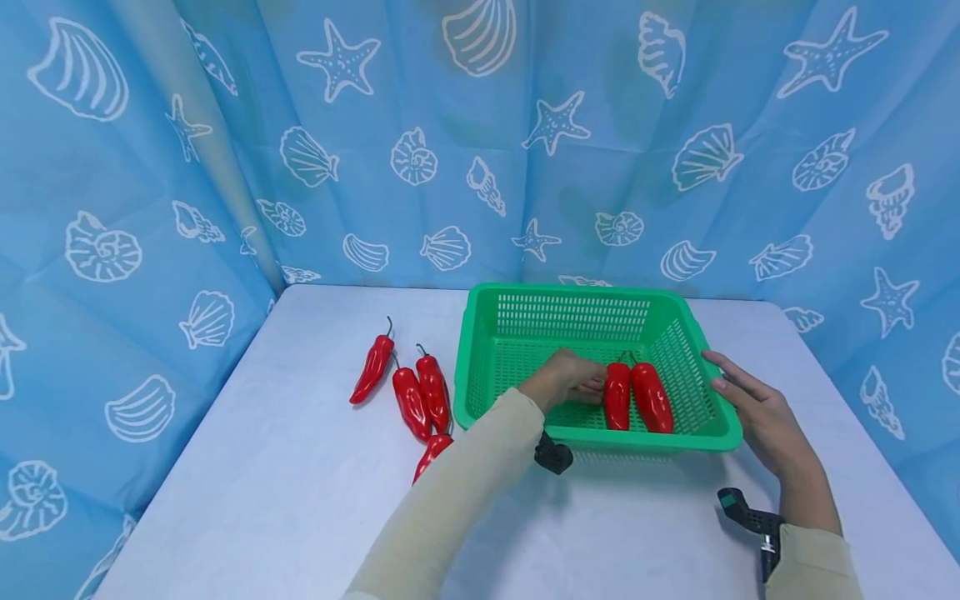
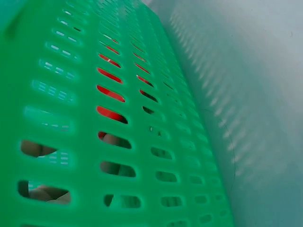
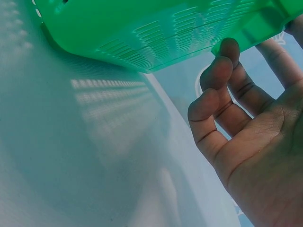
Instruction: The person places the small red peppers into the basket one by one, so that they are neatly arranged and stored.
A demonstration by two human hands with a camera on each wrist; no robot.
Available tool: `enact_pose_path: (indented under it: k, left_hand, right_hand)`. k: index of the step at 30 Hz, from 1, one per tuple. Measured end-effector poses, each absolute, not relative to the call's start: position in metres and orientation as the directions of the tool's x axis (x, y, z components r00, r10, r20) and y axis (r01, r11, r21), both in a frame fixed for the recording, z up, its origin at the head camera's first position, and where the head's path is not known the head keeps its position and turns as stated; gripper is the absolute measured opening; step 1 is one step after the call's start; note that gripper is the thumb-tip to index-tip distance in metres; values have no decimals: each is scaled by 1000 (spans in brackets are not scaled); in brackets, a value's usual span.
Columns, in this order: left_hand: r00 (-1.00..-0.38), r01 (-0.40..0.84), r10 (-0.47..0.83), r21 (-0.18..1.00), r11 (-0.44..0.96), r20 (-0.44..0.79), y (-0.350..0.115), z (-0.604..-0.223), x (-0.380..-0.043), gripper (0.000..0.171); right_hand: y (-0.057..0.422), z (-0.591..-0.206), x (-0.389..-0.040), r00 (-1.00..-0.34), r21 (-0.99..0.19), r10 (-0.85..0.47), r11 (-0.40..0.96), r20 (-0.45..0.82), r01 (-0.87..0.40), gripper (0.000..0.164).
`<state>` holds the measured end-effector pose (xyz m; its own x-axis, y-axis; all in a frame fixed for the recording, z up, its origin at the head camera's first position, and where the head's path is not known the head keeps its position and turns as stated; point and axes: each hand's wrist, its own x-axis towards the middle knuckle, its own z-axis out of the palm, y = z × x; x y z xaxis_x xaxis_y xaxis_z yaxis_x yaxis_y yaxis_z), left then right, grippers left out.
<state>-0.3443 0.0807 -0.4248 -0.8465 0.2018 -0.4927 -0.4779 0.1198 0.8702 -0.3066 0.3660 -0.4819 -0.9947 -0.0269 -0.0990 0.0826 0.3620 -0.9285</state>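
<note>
Inside a green plastic basket (image 1: 570,435), my left hand (image 1: 564,379) has its fingers curled at the left side of a red chili pepper (image 1: 617,397), near the stem end. Its fingertips are partly hidden. A second red chili pepper (image 1: 652,398) lies just right of the first. Through the slots in the left wrist view, fingers (image 2: 111,139) show right against the red of a pepper. My right hand (image 1: 768,421) holds the basket's right rim, thumb on the rim and the other fingers (image 3: 203,106) bent beside the outer wall in the right wrist view.
Left of the basket, several more red chili peppers (image 1: 412,404) lie on the white table (image 1: 262,467); the nearest is partly covered by the left sleeve (image 1: 465,492). A blue curtain (image 1: 420,108) with white shell prints hangs behind and along both sides.
</note>
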Motion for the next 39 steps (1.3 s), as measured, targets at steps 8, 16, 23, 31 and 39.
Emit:
enact_pose_path:
  k: [8, 16, 23, 31, 39]
  left_hand:
    - [-854, -471, 199, 877, 101, -481, 79, -424, -343, 21]
    - [-886, -379, 268, 924, 55, -380, 79, -407, -338, 14]
    - [-883, -370, 297, 928, 39, -364, 69, -402, -331, 18]
    - [-871, -348, 378, 937, -28, -313, 46, -399, -326, 19]
    - [-880, -299, 396, 954, -37, -261, 24, -395, -322, 16]
  right_hand:
    - [366, -482, -306, -995, -944, -31, 321, -95, 81, 58]
    - [367, -477, -308, -996, -948, -45, 314, -71, 53, 56]
    - [367, -479, -307, -992, -912, -36, 399, -119, 95, 60]
    - [367, -482, -304, -994, -915, -39, 397, -99, 75, 59]
    - [364, -479, -303, -994, -917, -33, 390, -107, 86, 60]
